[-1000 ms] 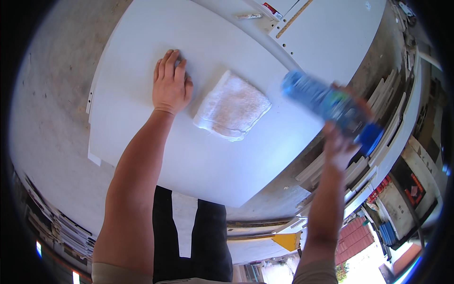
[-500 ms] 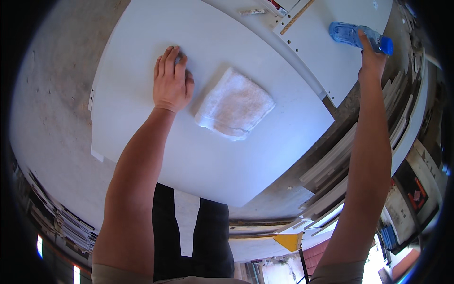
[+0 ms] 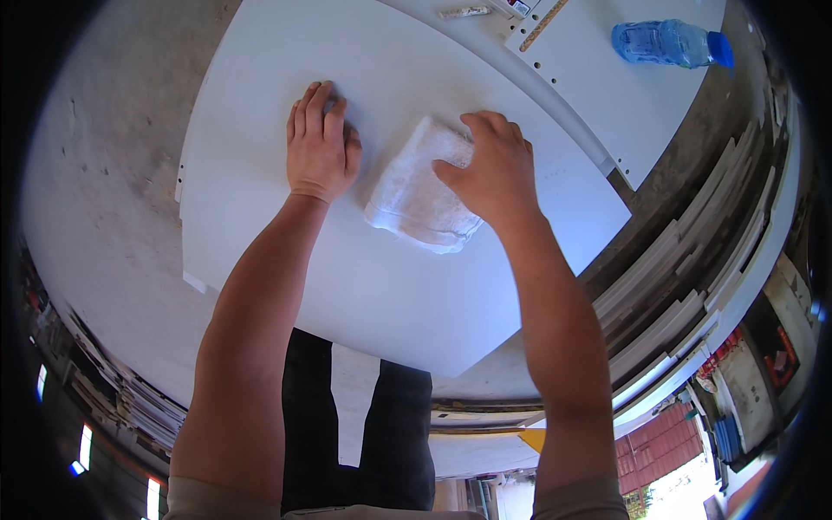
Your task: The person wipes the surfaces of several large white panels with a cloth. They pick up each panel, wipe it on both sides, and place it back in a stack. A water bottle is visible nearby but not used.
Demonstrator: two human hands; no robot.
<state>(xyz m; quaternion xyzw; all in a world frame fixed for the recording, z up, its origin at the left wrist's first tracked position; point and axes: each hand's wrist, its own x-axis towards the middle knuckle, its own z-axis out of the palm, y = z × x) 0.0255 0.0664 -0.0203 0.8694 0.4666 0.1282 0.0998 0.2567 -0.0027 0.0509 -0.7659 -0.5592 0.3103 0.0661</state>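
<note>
A folded white towel lies on a large white board. Over the towel's right side is my right hand, its thumb and fingers spread apart; whether it presses on the cloth I cannot tell. My left hand rests on the board to the left of the towel, fingers stretched forward and slightly bent. At the upper right, a clear plastic bottle with a blue cap lies on its side on a second white panel, apart from both hands.
A short pale piece lies beyond the board's far edge. Stacked white strips line the floor on the right. More stacked panels stand at the lower left. A yellow piece shows near my right forearm.
My right hand has let go of the bottle, now lying on the far panel, and has come left and nearer to the towel. My left hand stays on the board.
</note>
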